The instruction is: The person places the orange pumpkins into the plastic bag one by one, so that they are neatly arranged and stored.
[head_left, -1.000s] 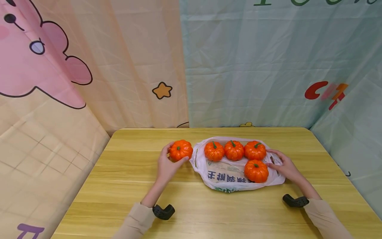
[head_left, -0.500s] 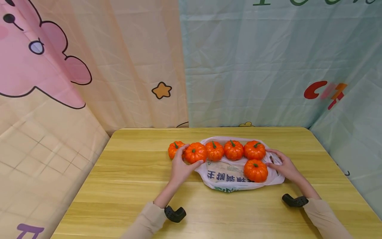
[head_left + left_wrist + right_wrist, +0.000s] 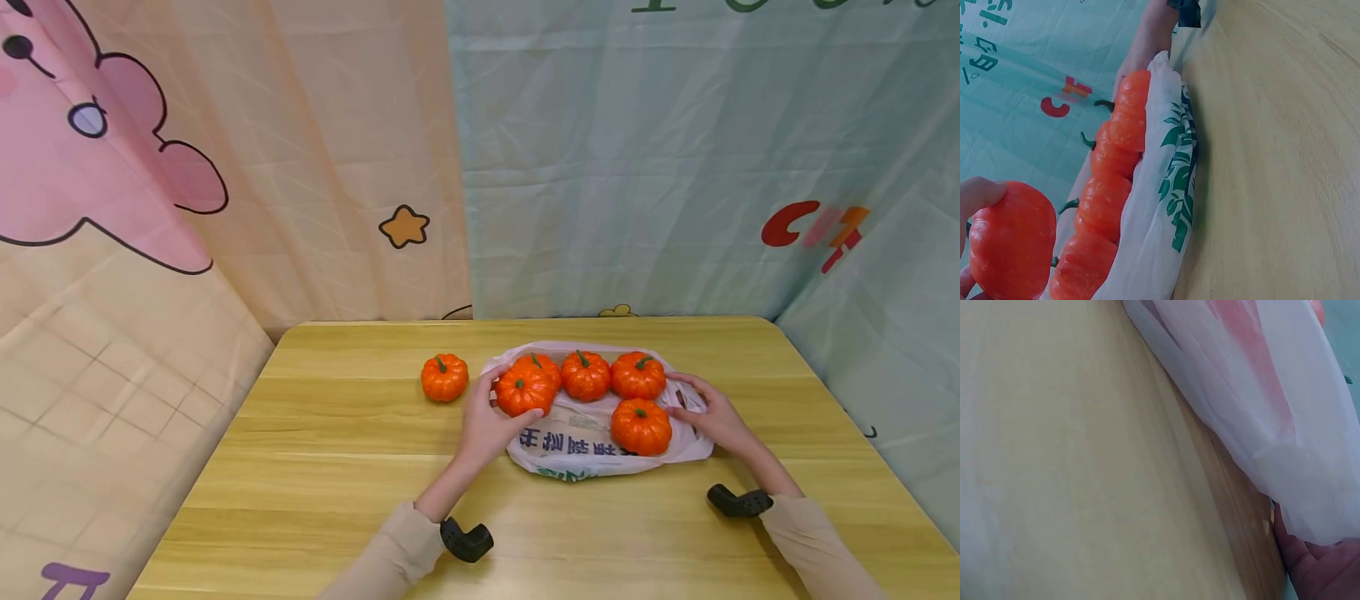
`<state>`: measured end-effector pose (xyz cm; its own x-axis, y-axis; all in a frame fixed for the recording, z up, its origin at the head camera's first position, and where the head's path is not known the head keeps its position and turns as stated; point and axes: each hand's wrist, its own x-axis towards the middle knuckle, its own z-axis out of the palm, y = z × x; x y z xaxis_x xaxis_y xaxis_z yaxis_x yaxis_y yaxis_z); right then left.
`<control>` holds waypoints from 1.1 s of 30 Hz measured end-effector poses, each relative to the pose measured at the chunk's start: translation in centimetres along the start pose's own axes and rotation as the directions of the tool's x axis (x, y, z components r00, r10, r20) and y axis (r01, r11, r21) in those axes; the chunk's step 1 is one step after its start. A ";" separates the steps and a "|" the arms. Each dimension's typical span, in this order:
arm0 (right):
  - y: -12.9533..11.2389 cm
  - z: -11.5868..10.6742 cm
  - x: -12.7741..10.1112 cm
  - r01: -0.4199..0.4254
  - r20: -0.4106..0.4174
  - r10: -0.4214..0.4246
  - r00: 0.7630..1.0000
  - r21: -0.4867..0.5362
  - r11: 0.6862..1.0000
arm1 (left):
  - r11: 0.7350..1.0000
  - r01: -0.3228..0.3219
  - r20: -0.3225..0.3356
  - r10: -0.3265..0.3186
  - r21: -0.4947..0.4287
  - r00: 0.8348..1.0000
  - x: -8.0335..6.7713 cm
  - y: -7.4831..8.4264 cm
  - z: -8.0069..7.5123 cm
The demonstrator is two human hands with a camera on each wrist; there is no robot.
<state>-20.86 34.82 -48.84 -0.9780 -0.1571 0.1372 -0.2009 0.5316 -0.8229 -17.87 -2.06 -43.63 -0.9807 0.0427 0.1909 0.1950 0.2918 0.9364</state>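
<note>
Left hand (image 3: pixel 486 421) has carried a small orange pumpkin (image 3: pixel 524 391) rightward from left-center of the frame over the white plastic bag (image 3: pixel 581 446) a second ago; fingers curl round it, now above the bag's left edge, so it looks about to join the rest. Right hand (image 3: pixel 708 414) still pinches the bag's right rim, holding it in place. On the bag: four pumpkins, three in a back row, one in front (image 3: pixel 641 426). One more pumpkin (image 3: pixel 444 377) sits alone on the wooden table (image 3: pixel 315 467), left of the bag.
</note>
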 end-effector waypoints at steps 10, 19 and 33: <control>0.1 0.1 0.0 0.002 -0.004 -0.002 1.000 0.004 1.000 | 0.999 -0.027 0.062 0.029 -0.023 0.998 -0.2 0.3 2.3; -0.4 0.1 0.0 0.002 -0.001 -0.002 1.000 0.014 1.000 | 1.000 -0.014 0.108 0.016 -0.021 0.994 -0.5 0.1 4.5; -0.2 0.2 0.0 0.002 -0.010 -0.002 1.000 0.004 1.000 | 1.000 0.010 0.131 -0.011 0.005 0.991 -0.9 -0.4 6.4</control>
<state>-20.82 34.58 -48.78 -0.9781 -0.1501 0.1444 -0.2028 0.5278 -0.8248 -17.17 3.90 -46.08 -0.9764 0.1642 0.1404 0.1847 0.2970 0.9368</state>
